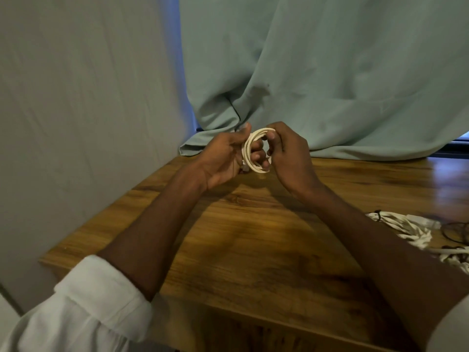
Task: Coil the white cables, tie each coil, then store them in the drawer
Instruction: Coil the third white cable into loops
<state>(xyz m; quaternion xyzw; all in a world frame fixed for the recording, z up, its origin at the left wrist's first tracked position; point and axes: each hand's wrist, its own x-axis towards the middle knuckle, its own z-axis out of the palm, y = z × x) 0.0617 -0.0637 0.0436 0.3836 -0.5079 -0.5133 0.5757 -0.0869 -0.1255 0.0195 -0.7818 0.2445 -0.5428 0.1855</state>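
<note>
hands: left hand point(223, 158) and right hand point(289, 156) both pinch white cable coil point(253, 151) (above table point(253, 237))

2 bare forearms emerge from rolled-up white shirt sleeves point(101, 295).

Coil held above far part of tabletop point(253, 237), btwn both hands.
Left hand point(223, 158) left of coil point(255, 151), right hand point(289, 153) right of it; more cables point(411, 229) on tabletop at right edge; curtain point(330, 72) behind.
</note>
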